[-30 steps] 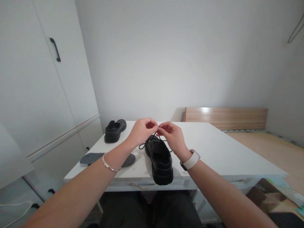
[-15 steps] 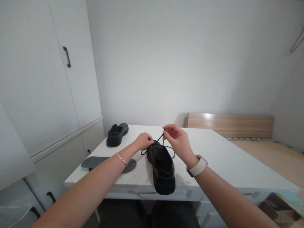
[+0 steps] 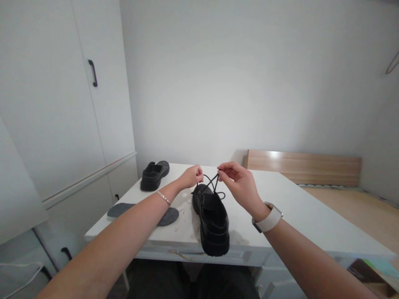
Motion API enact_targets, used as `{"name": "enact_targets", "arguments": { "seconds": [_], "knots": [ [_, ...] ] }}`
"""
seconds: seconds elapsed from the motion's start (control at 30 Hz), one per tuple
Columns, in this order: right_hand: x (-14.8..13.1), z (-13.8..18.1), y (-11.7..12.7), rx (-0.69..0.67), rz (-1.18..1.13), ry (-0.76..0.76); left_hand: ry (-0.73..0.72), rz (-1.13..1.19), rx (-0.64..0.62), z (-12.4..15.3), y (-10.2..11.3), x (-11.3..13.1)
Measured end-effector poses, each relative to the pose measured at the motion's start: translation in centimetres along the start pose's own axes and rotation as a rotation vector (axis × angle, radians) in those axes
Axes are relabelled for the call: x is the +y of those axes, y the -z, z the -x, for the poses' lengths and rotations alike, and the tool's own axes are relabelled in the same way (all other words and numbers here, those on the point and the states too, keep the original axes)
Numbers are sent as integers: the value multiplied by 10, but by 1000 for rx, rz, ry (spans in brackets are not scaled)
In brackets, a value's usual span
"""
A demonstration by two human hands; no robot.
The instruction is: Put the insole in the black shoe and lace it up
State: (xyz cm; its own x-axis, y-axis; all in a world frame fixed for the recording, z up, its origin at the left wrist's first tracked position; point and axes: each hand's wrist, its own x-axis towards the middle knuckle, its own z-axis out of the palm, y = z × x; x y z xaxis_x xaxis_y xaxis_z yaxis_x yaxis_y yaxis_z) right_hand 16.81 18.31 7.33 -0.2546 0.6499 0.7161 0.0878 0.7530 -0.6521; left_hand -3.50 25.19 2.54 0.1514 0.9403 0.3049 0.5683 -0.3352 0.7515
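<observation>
Both hands are now pinching the black lace level above the near shoe: the left hand has risen, the right hand dropped slightly. The shoe is sitting at the white surface's front edge, its lace drawn taut in crossed strands.

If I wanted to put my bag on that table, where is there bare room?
The widest bare patch of the table lies right of the near shoe, out to the right edge. A smaller one sits at the back, between the far shoe and the hands. The left front is crowded: the insole, left hand and right hand holding the lace.
</observation>
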Motion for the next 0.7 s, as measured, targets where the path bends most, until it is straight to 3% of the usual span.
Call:
{"name": "enact_targets", "arguments": {
  "seconds": [0.17, 0.33, 0.53, 0.7],
  "knots": [
    [-17, -3, 5, 18, 66, 82, -35, 292, 84, -3, 12, 20],
    [-43, -9, 7, 31, 86, 174, -45, 430, 27, 5, 11, 31],
    [-68, -11, 7, 52, 70, 249, -18, 483, -72, 13, -7, 25],
    [-86, -9, 7, 74, 53, 304, 12, 488, -52, 11, -18, 17]
  ]
}}
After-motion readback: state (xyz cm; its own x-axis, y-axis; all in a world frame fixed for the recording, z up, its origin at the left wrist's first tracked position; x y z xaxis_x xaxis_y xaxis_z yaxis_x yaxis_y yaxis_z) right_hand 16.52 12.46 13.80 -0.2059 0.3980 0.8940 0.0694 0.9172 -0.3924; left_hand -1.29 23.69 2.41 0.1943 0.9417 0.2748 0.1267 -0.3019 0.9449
